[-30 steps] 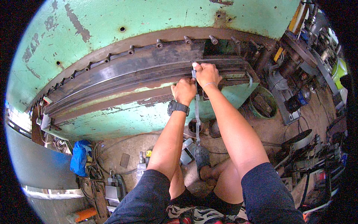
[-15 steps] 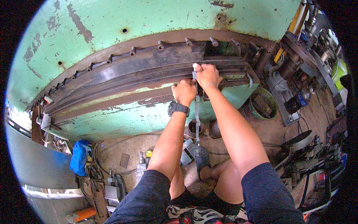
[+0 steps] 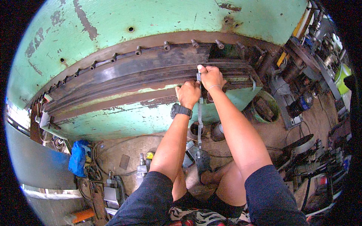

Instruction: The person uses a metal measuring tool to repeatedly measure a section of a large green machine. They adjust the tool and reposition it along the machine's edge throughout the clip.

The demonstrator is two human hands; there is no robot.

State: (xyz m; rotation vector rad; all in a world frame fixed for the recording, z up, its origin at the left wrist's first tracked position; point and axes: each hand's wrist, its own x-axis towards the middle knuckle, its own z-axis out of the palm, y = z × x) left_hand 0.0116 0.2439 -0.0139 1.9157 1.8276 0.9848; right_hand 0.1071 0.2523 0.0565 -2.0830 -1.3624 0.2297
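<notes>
A narrow grey metal strip (image 3: 200, 120) with several stepped bends hangs down the front of a green press brake (image 3: 151, 113). Its upper end rests at the dark lower die (image 3: 143, 77). My left hand (image 3: 189, 93), below a black wristwatch, is closed on the strip's left side near the top. Just above and to the right, my right hand (image 3: 212, 77) grips the strip's upper end, thumb laid along the die edge. The fingertips of both hands are partly hidden. Above the die runs the dark upper blade (image 3: 124, 69) under a row of bolts (image 3: 167, 46).
A round bucket (image 3: 265, 107) with scrap stands by the machine's right end. Below are my shoe (image 3: 203, 162), a yellow tape measure (image 3: 150, 155), cables and metal blocks on the floor. A blue bag (image 3: 78, 158) sits at left; machinery crowds the right.
The view has shifted slightly. Both hands keep the same hold on the strip, with almost no movement against the die.
</notes>
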